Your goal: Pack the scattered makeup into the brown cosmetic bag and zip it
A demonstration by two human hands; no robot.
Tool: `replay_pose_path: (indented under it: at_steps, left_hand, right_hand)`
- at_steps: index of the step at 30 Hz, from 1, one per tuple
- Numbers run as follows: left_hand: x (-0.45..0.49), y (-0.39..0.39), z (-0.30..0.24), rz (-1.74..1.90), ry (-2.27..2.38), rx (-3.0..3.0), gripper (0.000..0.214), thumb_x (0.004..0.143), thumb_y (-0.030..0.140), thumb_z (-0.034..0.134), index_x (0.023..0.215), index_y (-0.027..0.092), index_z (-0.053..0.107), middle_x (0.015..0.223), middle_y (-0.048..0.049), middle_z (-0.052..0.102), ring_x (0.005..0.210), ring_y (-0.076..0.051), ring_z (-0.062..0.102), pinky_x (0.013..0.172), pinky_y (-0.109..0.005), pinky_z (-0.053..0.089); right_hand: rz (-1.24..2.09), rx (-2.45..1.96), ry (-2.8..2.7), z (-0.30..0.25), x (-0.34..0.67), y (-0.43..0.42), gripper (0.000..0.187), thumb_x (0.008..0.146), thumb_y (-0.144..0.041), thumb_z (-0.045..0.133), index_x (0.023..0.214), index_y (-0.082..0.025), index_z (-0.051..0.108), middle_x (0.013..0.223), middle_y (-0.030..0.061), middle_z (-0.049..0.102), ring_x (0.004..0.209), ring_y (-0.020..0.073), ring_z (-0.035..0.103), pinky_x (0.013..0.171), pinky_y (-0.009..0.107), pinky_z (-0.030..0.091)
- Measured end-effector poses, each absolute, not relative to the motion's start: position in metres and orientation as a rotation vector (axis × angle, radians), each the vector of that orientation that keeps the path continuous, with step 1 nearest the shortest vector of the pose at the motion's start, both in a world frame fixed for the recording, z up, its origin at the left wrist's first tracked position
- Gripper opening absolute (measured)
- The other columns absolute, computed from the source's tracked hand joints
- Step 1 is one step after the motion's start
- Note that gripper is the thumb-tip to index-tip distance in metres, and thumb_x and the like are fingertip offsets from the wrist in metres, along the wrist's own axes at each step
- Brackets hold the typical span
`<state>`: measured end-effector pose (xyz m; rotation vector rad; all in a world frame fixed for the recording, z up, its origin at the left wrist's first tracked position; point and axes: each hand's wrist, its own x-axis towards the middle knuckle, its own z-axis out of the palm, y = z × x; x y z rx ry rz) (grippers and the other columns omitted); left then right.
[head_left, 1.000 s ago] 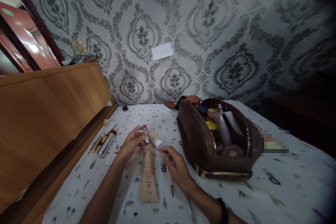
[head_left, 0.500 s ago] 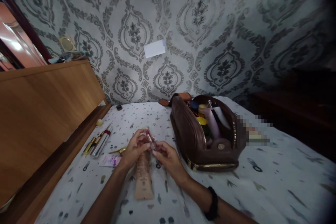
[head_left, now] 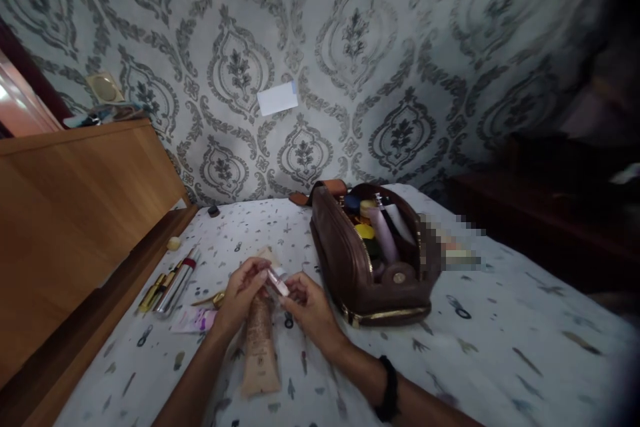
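Observation:
A small, shiny, pale pink lipstick tube (head_left: 278, 281) is held slantwise between both hands above the bed. My left hand (head_left: 246, 285) pinches its far end with thumb and fingers, partly hiding it. With thumb and fingertips, my right hand (head_left: 306, 303) grips the near end. Below the hands lies a beige cosmetic tube (head_left: 261, 353), its upper part partly covered by them. Left of my left wrist are a white-and-purple tube (head_left: 193, 319) and a gold item (head_left: 215, 300). To the right of my right hand stands an unzipped brown makeup bag (head_left: 335, 260) with bottles and jars inside.
Silver and gold cosmetic tubes (head_left: 175, 283) lie at left, beside the wooden headboard (head_left: 90, 207). A small round cream-coloured item (head_left: 174, 243) and a dark cap (head_left: 213, 211) lie farther back. The patterned wall (head_left: 310, 147) borders the bed.
The lipstick has turned in my fingers: its dark red end no longer shows and a pale side does. My hands stay together. The whole view has shifted slightly, scenery moving left.

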<state>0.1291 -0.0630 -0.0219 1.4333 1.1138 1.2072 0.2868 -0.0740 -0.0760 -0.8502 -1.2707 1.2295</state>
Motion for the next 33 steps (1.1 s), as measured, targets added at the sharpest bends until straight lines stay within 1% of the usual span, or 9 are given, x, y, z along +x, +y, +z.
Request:
replay_pose_path:
  at_steps: [6, 12, 16, 18, 20, 23, 26, 28, 33]
  left_hand:
    - [0.127, -0.063, -0.022, 1.256, 1.215, 1.478, 0.048, 0.072, 0.053, 0.075, 0.104, 0.019, 0.067, 0.095, -0.0059, 0.069, 0.092, -0.023, 0.066, 0.081, -0.029, 0.053]
    - [0.128, -0.065, -0.020, 1.215, 1.297, 1.468, 0.055, 0.068, 0.059, 0.076, 0.105, 0.019, 0.069, 0.100, -0.0071, 0.072, 0.092, -0.025, 0.068, 0.076, -0.030, 0.056]
    - [0.124, -0.064, -0.017, 1.199, 1.304, 1.494, 0.054, 0.070, 0.057, 0.076, 0.109, 0.020, 0.069, 0.107, -0.0073, 0.072, 0.101, -0.027, 0.067, 0.084, -0.031, 0.056]
    - [0.124, -0.063, -0.011, 1.222, 1.343, 1.518, 0.056, 0.069, 0.058, 0.076, 0.110, 0.021, 0.069, 0.106, -0.0069, 0.073, 0.101, -0.026, 0.067, 0.084, -0.030, 0.056]
    - [0.127, -0.061, 0.001, 1.260, 1.386, 1.560, 0.056, 0.071, 0.058, 0.075, 0.112, 0.021, 0.068, 0.102, -0.0059, 0.073, 0.094, -0.024, 0.068, 0.081, -0.029, 0.056]
    - [0.141, -0.057, 0.030, 1.317, 1.385, 1.665, 0.054, 0.076, 0.056, 0.071, 0.116, 0.021, 0.065, 0.098, -0.0048, 0.071, 0.084, -0.021, 0.067, 0.077, -0.027, 0.055]
    - [0.166, -0.049, 0.064, 1.325, 1.324, 1.790, 0.050, 0.079, 0.053, 0.070, 0.117, 0.021, 0.064, 0.099, -0.0051, 0.071, 0.082, -0.020, 0.066, 0.076, -0.027, 0.055]
    - [0.187, -0.041, 0.084, 1.326, 1.259, 1.878, 0.047, 0.079, 0.052, 0.070, 0.114, 0.020, 0.065, 0.096, -0.0053, 0.071, 0.080, -0.020, 0.065, 0.073, -0.028, 0.055]
    - [0.240, -0.014, 0.109, 1.191, 1.060, 2.165, 0.035, 0.083, 0.043, 0.066, 0.111, 0.021, 0.066, 0.103, -0.0056, 0.072, 0.092, -0.021, 0.066, 0.080, -0.029, 0.052]
  right_hand:
    - [1.230, -0.896, -1.234, -0.080, 0.284, -0.075, 0.017, 0.070, -0.025, 0.066, 0.082, -0.021, 0.056, 0.072, -0.0030, 0.059, 0.066, 0.0138, 0.053, 0.061, 0.025, 0.042]
    - [1.239, -0.867, -1.211, -0.077, 0.286, -0.077, 0.018, 0.069, -0.023, 0.068, 0.083, -0.018, 0.059, 0.074, -0.0037, 0.060, 0.069, 0.0124, 0.054, 0.064, 0.024, 0.041]
    - [1.242, -0.899, -1.189, -0.082, 0.285, -0.077, 0.026, 0.071, -0.035, 0.073, 0.087, -0.019, 0.060, 0.070, -0.0047, 0.058, 0.067, 0.0122, 0.053, 0.061, 0.023, 0.041]
    - [1.276, -0.907, -1.159, -0.085, 0.285, -0.075, 0.031, 0.069, -0.038, 0.076, 0.090, -0.020, 0.061, 0.069, -0.0049, 0.058, 0.066, 0.0128, 0.054, 0.059, 0.023, 0.041]
    - [1.309, -0.916, -1.136, -0.085, 0.284, -0.074, 0.032, 0.067, -0.035, 0.076, 0.092, -0.021, 0.061, 0.068, -0.0055, 0.057, 0.064, 0.0128, 0.054, 0.055, 0.022, 0.041]
    - [1.333, -0.943, -1.108, -0.086, 0.282, -0.073, 0.027, 0.067, -0.024, 0.071, 0.091, -0.021, 0.060, 0.064, -0.0072, 0.054, 0.058, 0.0111, 0.052, 0.053, 0.020, 0.038]
    - [1.334, -1.002, -1.105, -0.086, 0.280, -0.070, 0.026, 0.065, -0.014, 0.065, 0.089, -0.021, 0.059, 0.060, -0.0087, 0.052, 0.055, 0.0097, 0.050, 0.052, 0.020, 0.035]
    - [1.338, -1.054, -1.126, -0.084, 0.280, -0.069, 0.026, 0.063, -0.010, 0.062, 0.086, -0.021, 0.059, 0.058, -0.0092, 0.051, 0.054, 0.0096, 0.049, 0.052, 0.020, 0.034]
    - [1.379, -1.150, -1.181, -0.074, 0.284, -0.069, 0.025, 0.062, -0.008, 0.061, 0.083, -0.021, 0.058, 0.063, -0.0083, 0.051, 0.055, 0.0098, 0.051, 0.052, 0.020, 0.036]
